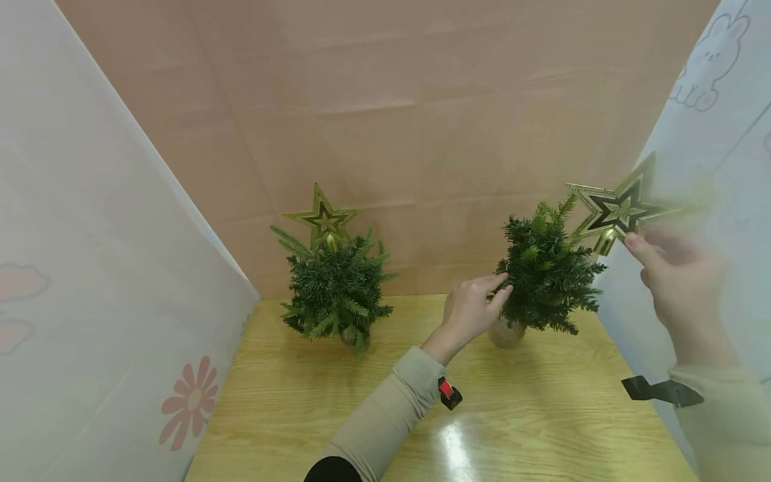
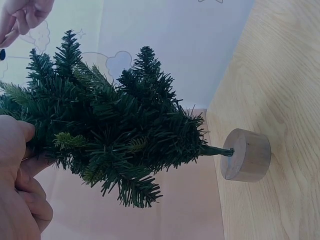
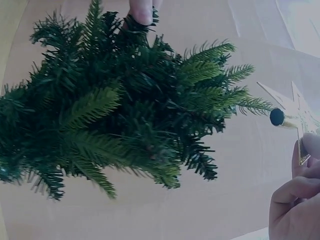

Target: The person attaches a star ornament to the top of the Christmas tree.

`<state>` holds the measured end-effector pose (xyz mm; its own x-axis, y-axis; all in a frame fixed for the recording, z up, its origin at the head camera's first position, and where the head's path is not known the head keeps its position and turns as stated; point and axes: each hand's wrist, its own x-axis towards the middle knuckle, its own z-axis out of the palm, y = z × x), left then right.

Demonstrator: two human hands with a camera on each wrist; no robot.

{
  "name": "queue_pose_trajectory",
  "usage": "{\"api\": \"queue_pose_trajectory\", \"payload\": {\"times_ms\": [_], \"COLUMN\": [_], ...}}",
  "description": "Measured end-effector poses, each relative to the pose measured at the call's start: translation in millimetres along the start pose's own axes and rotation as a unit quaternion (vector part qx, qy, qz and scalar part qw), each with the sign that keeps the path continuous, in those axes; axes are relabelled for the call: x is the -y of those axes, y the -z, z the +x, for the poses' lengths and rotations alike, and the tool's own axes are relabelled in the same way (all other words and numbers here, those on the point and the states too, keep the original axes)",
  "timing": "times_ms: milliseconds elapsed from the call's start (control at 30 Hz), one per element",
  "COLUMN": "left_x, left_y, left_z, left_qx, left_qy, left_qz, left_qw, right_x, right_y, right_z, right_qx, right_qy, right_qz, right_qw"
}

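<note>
On the right stands a small artificial Christmas tree (image 1: 542,274), its round wooden base (image 2: 247,156) on the table. My left hand (image 1: 472,308) pinches the foliage at the tree's left side with thumb and fingers. A glint of gold shows between those fingers; what it is I cannot tell. Right of the treetop my right hand (image 1: 680,274) holds a gold star tree topper (image 1: 620,209) by a lower point, between thumb and fingers. The star's hollow socket (image 3: 277,117) faces the tree's tip, apart from it. That hand is partly blurred in the head view.
A second small Christmas tree (image 1: 337,294) stands to the left, with a gold star (image 1: 325,217) on top. Both trees are near the back edge of the wooden table (image 1: 289,408). A pinkish-tan backdrop (image 1: 391,134) hangs behind, and pale patterned panels (image 1: 120,234) flank the sides.
</note>
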<state>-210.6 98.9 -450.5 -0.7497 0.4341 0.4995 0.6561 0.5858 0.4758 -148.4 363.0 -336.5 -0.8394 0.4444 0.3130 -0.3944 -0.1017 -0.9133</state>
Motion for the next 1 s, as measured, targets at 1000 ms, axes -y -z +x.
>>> {"api": "queue_pose_trajectory", "payload": {"times_ms": [1000], "left_x": [-1.3], "left_y": [0.2], "left_z": [-0.8], "left_qx": [0.002], "left_qy": [0.004], "left_qz": [0.0], "left_qw": [1.0], "right_x": [29], "right_y": [-27], "right_z": [41.4], "right_qx": [-0.01], "right_qy": [0.022], "right_qz": [-0.068], "right_qw": [0.9974]}}
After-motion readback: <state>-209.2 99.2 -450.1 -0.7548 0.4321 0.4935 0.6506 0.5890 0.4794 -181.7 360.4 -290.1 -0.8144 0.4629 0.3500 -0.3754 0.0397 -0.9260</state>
